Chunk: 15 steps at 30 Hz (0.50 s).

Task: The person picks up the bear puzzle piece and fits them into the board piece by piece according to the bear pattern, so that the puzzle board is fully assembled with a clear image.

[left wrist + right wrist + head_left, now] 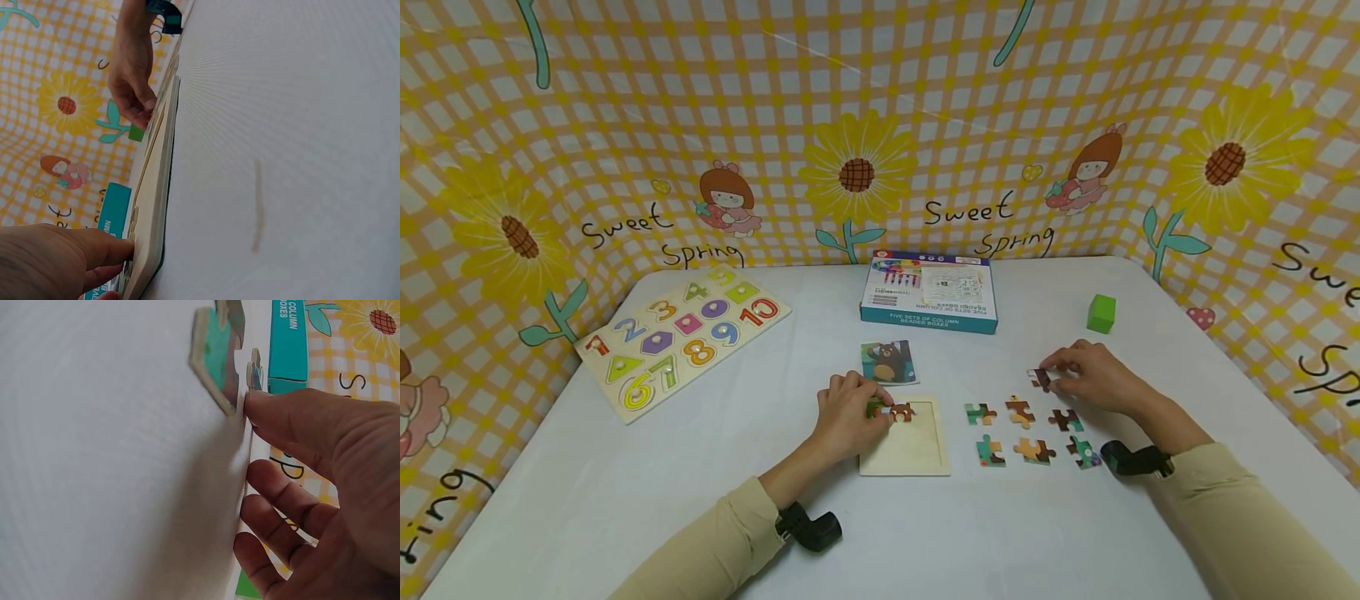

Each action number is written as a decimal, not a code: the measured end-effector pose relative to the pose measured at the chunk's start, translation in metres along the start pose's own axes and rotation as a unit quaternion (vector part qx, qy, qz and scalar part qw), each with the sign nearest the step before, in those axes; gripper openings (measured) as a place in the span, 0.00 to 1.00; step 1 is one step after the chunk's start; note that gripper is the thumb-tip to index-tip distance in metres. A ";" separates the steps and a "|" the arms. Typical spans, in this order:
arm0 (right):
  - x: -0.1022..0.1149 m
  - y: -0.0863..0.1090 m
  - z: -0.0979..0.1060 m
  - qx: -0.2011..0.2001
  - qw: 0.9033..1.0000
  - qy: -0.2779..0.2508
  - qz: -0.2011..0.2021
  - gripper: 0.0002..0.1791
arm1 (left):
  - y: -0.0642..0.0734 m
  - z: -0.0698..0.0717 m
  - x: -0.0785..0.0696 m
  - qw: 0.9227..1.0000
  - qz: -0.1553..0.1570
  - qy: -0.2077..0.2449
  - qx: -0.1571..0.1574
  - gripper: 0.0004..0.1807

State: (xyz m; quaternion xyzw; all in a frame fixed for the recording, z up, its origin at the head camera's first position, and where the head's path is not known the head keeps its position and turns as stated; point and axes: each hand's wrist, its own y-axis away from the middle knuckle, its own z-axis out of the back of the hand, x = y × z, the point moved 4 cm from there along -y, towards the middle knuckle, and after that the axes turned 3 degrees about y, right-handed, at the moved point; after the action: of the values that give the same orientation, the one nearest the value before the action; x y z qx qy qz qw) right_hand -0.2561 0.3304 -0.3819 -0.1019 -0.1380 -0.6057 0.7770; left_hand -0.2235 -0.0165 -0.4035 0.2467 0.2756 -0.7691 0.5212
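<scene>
A shallow wooden puzzle tray [901,454] lies in front of me, with a brown bear-head jigsaw piece [901,412] along its upper edge. At its upper left corner, my left hand [852,414] pinches a green jigsaw piece [872,409] between thumb and index finger, which partly cover it. In the left wrist view the fingertips [125,250] are right at the tray's surface. To the right, my right hand [1093,375] pinches a dark brown jigsaw piece [1041,379] by its right side, close over the table. The other fingers of that hand are loosely bent in the right wrist view.
Several loose jigsaw pieces [1020,411] lie right of the tray. A bear picture card [889,362] sits just behind it. Farther back are a teal-edged box [928,292], a green block [1101,313] and, at left, a number board [685,342].
</scene>
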 end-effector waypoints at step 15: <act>-0.002 0.001 -0.001 -0.008 1.000 0.001 0.006 0.16 | 0.000 0.001 -0.001 1.000 -0.002 -0.001 0.001 0.06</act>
State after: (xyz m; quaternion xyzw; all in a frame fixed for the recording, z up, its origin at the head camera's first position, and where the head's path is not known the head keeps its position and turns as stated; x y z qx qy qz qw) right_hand -0.2550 0.3323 -0.3838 -0.1083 -0.1317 -0.6020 0.7801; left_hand -0.2229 -0.0164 -0.4023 0.2457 0.2743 -0.7708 0.5199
